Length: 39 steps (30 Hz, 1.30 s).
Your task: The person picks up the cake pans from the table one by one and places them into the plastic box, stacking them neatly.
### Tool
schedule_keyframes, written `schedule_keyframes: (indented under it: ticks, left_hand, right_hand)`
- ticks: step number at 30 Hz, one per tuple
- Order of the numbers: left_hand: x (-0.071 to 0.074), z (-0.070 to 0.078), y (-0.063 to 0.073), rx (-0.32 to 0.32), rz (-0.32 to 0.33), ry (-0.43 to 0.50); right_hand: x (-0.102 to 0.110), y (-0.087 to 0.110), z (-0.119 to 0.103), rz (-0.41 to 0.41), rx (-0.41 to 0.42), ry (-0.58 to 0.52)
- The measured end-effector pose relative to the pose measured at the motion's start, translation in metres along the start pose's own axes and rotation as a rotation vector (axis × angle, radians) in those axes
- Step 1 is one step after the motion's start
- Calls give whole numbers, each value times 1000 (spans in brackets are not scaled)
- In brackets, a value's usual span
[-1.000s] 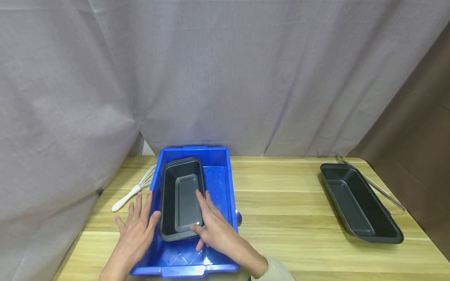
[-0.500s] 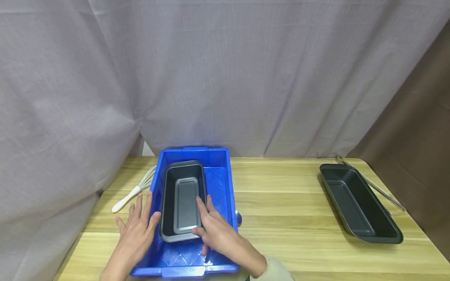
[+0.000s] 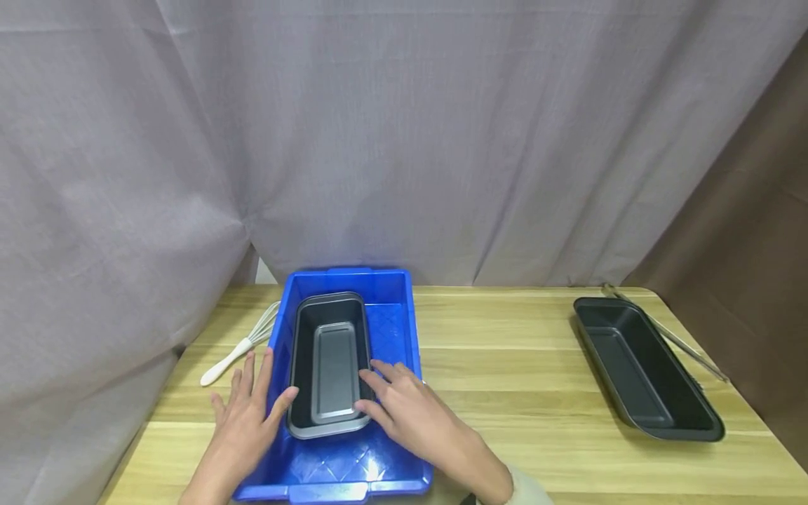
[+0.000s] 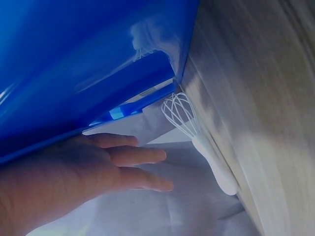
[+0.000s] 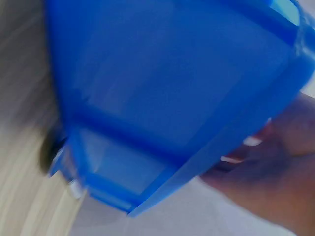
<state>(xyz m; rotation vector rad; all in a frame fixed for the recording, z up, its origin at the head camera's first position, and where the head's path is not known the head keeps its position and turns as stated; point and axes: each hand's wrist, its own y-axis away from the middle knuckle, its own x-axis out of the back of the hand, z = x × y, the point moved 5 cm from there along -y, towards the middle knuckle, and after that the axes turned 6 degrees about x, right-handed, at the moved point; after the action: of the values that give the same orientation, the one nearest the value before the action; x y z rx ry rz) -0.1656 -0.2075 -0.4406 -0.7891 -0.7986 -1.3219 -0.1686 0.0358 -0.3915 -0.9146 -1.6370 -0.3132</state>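
Observation:
A dark loaf pan [image 3: 334, 372] lies inside the blue bin [image 3: 394, 337], toward its left wall. My left hand [image 3: 243, 428] rests at the bin's left rim with its fingers spread, its thumb reaching over the rim toward the pan. My right hand [image 3: 419, 417] is over the bin's right side, fingers loosely bent and fingertips close to the pan's right edge; whether they touch it I cannot tell. The left wrist view has the left hand's straight fingers [image 4: 140, 156] beside the bin's outer wall. In the blurred right wrist view, the bin hides part of the right hand [image 5: 275, 172].
A white whisk [image 3: 243, 345] lies left of the bin on the wooden table [image 3: 499, 365]. Far right stands a second dark loaf pan [image 3: 650, 375], with a long thin metal utensil [image 3: 691, 348] behind it. A small blurred object [image 5: 59, 157] sits by the bin's right side.
My right hand has pulled back to the right, away from the loaf pan's inside. The pan has shifted slightly within the bin. My left hand has barely moved, its thumb reaching slightly farther inward.

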Motion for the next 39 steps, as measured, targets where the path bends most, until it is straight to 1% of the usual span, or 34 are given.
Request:
schedule_keyframes:
  ticks: [5, 7, 9, 12, 17, 20, 22, 25, 29, 36, 39]
  left_hand:
    - [1, 0, 1, -3, 27, -54]
    - [1, -1, 1, -11, 39, -65]
    - [1, -1, 1, -22, 47, -64]
    - [0, -1, 1, -38, 58, -57]
    - [-3, -1, 1, -35, 50, -46]
    - [-3, -1, 2, -25, 45, -42]
    - [-3, -1, 2, -19, 39, -38]
    - [-2, -1, 2, -15, 30, -31]
    - [-2, -1, 2, -11, 15, -10]
    - [-2, 1, 2, -12, 13, 5]
    - [-2, 1, 2, -6, 7, 10]
  right_hand:
    - [11, 23, 12, 90, 166, -4]
    - [17, 34, 20, 125, 210, 21]
    - [22, 45, 30, 160, 226, 45]
    - [33, 65, 50, 193, 200, 63]
    - [54, 104, 91, 214, 73, 105]
    - [67, 129, 115, 240, 13, 127]
    - [74, 144, 131, 255, -12, 134]
    - [84, 164, 149, 278, -25, 155]
    - [90, 190, 168, 300, -40, 195]
    - [97, 236, 211, 323, -186, 213]
    - [101, 255, 228, 349, -213, 244]
